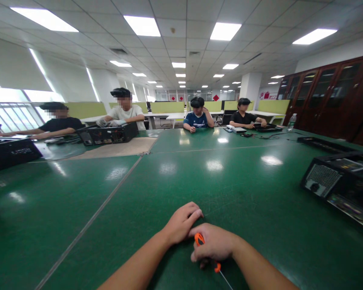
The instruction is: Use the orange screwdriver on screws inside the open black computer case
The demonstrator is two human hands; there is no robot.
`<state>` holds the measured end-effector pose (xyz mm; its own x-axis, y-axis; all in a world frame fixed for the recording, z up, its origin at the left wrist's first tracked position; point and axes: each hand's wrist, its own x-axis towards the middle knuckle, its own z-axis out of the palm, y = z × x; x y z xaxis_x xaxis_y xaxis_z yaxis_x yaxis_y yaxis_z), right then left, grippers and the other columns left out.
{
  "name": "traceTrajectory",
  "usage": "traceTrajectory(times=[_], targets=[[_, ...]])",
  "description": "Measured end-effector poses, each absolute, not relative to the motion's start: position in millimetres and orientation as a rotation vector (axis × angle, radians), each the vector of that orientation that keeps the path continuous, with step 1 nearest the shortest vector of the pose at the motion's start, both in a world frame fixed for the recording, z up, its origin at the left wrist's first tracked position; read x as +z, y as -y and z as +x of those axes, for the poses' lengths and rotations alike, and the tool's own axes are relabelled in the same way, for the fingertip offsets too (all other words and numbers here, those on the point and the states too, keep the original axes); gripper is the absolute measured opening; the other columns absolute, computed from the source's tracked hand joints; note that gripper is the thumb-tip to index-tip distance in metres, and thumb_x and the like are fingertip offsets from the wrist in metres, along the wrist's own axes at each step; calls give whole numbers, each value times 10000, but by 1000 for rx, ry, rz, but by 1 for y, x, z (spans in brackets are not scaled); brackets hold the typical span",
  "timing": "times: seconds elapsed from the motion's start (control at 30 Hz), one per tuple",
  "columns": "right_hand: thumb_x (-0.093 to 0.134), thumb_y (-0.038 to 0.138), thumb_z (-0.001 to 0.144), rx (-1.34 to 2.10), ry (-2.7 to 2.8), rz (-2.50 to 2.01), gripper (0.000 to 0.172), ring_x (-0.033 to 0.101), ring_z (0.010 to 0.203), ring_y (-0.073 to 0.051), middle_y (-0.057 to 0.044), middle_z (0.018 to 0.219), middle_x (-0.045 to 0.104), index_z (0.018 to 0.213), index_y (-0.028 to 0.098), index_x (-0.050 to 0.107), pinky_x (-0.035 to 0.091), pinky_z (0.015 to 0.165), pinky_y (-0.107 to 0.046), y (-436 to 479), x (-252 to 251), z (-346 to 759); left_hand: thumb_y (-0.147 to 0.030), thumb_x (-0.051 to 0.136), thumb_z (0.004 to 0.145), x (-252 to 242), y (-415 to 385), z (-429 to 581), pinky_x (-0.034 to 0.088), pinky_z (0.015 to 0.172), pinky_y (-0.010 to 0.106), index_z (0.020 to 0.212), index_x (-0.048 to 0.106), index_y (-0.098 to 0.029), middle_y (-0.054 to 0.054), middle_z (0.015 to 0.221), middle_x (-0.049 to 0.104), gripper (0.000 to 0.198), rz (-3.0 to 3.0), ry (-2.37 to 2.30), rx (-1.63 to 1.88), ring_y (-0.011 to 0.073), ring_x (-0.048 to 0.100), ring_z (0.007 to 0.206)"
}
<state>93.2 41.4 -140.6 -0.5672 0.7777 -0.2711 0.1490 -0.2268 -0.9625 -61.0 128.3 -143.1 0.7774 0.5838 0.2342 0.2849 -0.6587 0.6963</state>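
Observation:
Near the front of the green table (181,181), my right hand (219,243) is closed around a screwdriver (199,239) with an orange and black handle. Its thin metal shaft points down and to the right, toward the bottom of the view. My left hand (181,221) rests palm down on the tabletop just beyond, fingers loosely bent and holding nothing visible. The fingers of my right hand come up against or close to the left wrist; I cannot tell if they touch.
On the right stands an open black computer case (345,181), with a long black panel (325,145) behind it. Across the table, several people sit or stand, some handling computer parts. Another case (111,135) is under a gloved person's hands. A clear bottle (292,122) stands far right.

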Motion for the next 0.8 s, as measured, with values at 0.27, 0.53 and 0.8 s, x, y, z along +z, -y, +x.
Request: traceTrajectory(times=[0.27, 0.53, 0.8], targets=[[731, 202, 622, 1845, 1588, -1089, 405, 555, 463, -113, 39, 534, 567, 1024, 162, 702, 461, 421, -166, -43, -143, 93, -452, 371, 1035, -143, -128, -61, 422, 929, 300, 935, 722, -194, 47, 1007, 636, 447, 2297, -640, 598, 184, 593, 988], [723, 186, 630, 1849, 1578, -1085, 411, 563, 471, -107, 36, 566, 585, 1040, 166, 702, 471, 425, -164, -43, -145, 94, -445, 371, 1040, -143, -128, -62, 417, 936, 294, 938, 720, -197, 44, 1013, 636, 440, 2298, -638, 598, 180, 591, 995], [728, 198, 614, 1866, 1563, -1101, 423, 556, 460, -113, 43, 531, 565, 1035, 156, 701, 464, 421, -168, -43, -145, 93, -458, 369, 1037, -142, -128, -61, 425, 929, 301, 935, 722, -195, 47, 1003, 636, 452, 2296, -632, 604, 183, 593, 984]])
